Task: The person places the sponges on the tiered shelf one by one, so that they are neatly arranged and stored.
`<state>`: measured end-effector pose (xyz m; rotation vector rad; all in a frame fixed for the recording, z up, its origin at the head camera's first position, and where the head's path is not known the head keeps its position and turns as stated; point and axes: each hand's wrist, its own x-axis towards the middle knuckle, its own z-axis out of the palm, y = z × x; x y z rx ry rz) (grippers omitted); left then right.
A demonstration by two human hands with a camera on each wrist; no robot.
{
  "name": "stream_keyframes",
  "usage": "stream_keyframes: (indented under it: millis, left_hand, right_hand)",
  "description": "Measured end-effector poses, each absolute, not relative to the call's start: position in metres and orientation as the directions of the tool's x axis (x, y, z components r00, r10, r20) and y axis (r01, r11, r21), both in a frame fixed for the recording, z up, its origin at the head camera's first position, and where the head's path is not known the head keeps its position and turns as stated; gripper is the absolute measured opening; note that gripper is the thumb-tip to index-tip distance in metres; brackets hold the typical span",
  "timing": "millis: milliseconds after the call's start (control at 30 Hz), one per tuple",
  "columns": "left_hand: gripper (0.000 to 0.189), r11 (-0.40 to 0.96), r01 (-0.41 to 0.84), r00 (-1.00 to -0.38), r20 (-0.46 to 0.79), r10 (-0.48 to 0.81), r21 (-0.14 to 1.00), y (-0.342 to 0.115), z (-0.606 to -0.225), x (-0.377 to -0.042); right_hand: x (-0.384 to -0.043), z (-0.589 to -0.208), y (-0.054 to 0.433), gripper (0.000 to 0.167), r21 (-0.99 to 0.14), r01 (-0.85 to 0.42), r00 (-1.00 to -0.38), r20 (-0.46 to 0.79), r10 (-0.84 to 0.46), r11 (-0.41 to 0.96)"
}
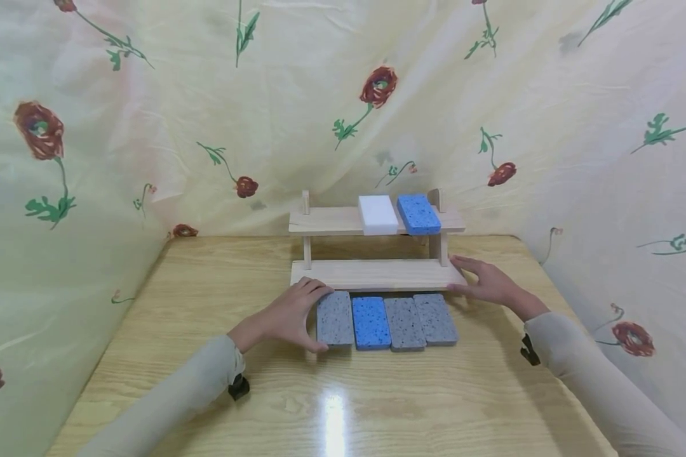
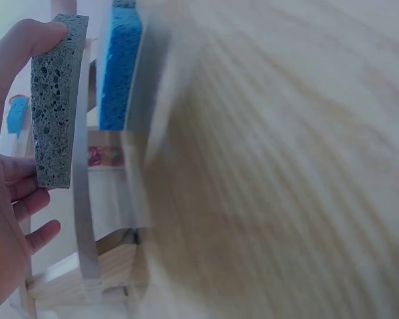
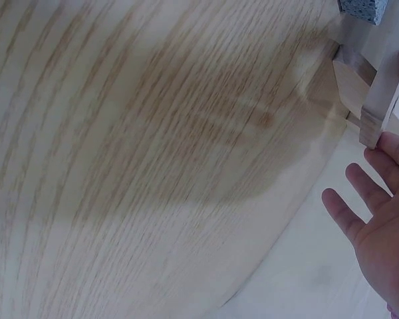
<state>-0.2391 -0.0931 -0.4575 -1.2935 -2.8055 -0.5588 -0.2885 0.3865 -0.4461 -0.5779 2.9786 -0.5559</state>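
My left hand (image 1: 288, 315) pinches a speckled grey sponge (image 1: 335, 319) by its two ends, thumb at the near end and fingers at the far one. The left wrist view shows that grey sponge (image 2: 53, 103) edge-on, with the thumb on one end. Beside it in a row lie a blue sponge (image 1: 371, 324) and two more grey sponges (image 1: 404, 324). My right hand (image 1: 488, 283) grips the right end of the two-tier wooden shelf's lower board (image 1: 371, 274), thumb at the front edge, fingers behind. In the right wrist view several fingers extend past the board end (image 3: 372, 126).
On the upper board (image 1: 326, 220) a white sponge (image 1: 378, 214) and a blue sponge (image 1: 419, 214) lie side by side toward the right. The shelf stands near the back of the wooden table (image 1: 234, 406). Flower-print cloth (image 1: 297, 114) hangs behind and at both sides.
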Motion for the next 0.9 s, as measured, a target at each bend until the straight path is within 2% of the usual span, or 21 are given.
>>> stream_keyframes:
  millis: [467, 900]
  left_hand:
    - [0.114, 0.596, 0.742, -0.664, 0.216, 0.716, 0.306, -0.097, -0.436, -0.249]
    - [0.113, 0.645, 0.706, -0.706, 0.230, 0.670, 0.292, -0.103, -0.408, -0.263]
  right_hand:
    - [-0.289, -0.447, 0.388, 0.084, -0.360, -0.333, -0.933, -0.008, -0.360, 0.871]
    - [-0.289, -0.447, 0.388, 0.085, -0.365, -0.322, -0.936, -0.017, -0.352, 0.874]
